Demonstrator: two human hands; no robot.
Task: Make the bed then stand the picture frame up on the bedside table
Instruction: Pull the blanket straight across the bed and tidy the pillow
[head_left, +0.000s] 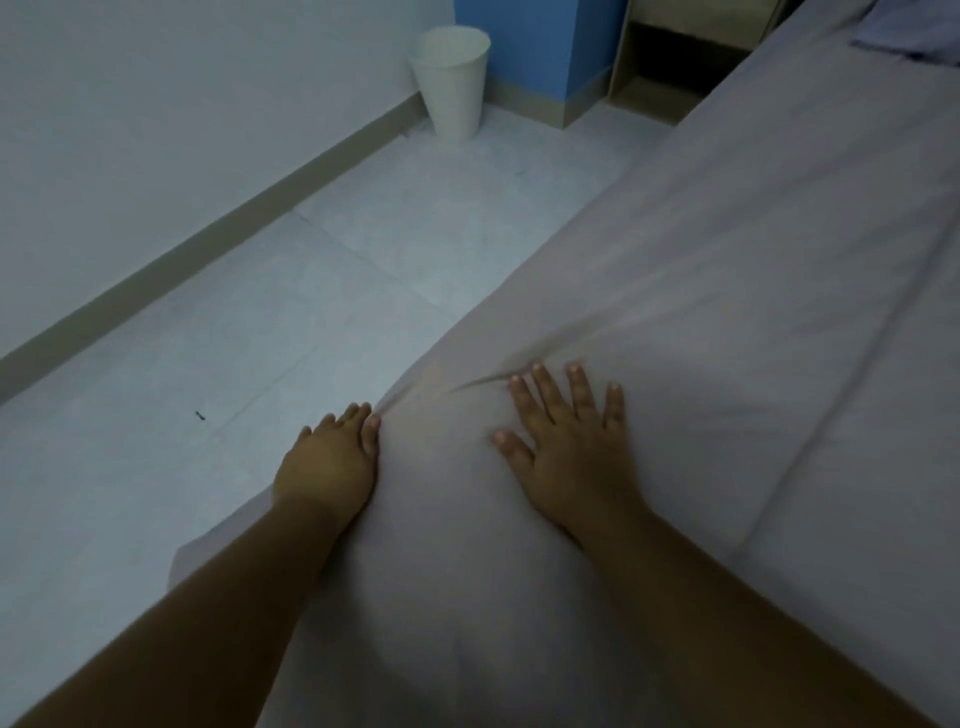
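Note:
A pale grey-white sheet (727, 249) covers the bed, which fills the right half of the view. My right hand (571, 441) lies flat on top of the sheet near the bed's left edge, fingers spread, with creases running away from the fingertips. My left hand (330, 460) presses against the side of the bed where the sheet hangs down, fingers together and slightly curled against the cloth. A bluish pillow corner (914, 31) shows at the top right. The bedside table (670, 67) stands at the head of the bed; no picture frame is in view.
A white waste bin (457, 83) stands on the tiled floor (311, 291) by the wall. A blue wall panel (540, 47) is behind it. A grey skirting board runs along the left wall. A small dark speck (200, 414) lies on the floor.

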